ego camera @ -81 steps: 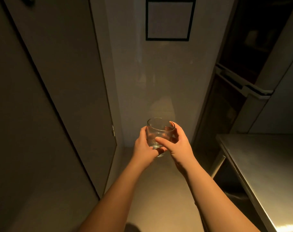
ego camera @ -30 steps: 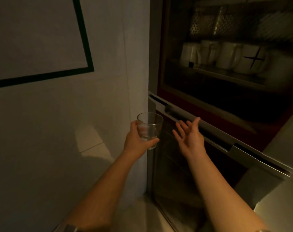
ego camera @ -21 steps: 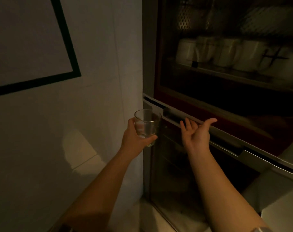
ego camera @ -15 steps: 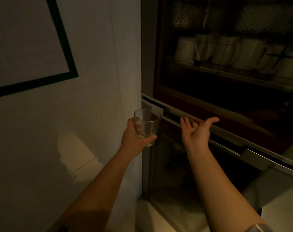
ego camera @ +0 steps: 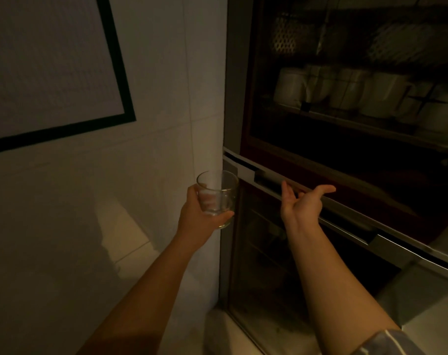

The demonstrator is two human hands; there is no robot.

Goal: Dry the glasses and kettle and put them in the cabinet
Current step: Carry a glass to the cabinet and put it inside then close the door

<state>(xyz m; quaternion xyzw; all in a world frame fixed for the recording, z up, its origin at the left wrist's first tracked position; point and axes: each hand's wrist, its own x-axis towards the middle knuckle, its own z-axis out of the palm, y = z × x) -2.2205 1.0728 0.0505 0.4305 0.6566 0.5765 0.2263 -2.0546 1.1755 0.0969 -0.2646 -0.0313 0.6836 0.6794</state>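
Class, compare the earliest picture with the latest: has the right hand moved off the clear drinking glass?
Yes. The right hand has left the clear drinking glass and reached rightward to the grey cabinet handle rail.

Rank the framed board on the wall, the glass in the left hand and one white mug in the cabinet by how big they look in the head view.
1. Framed board, by far the largest, though cut off by the picture's edge.
2. Glass and white mug: they look alike; the glass is nearer the camera, so I won't rank them.

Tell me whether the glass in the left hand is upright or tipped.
Upright. The glass has its open rim on top and thick base below, gripped around the side by the left hand. It looks empty.
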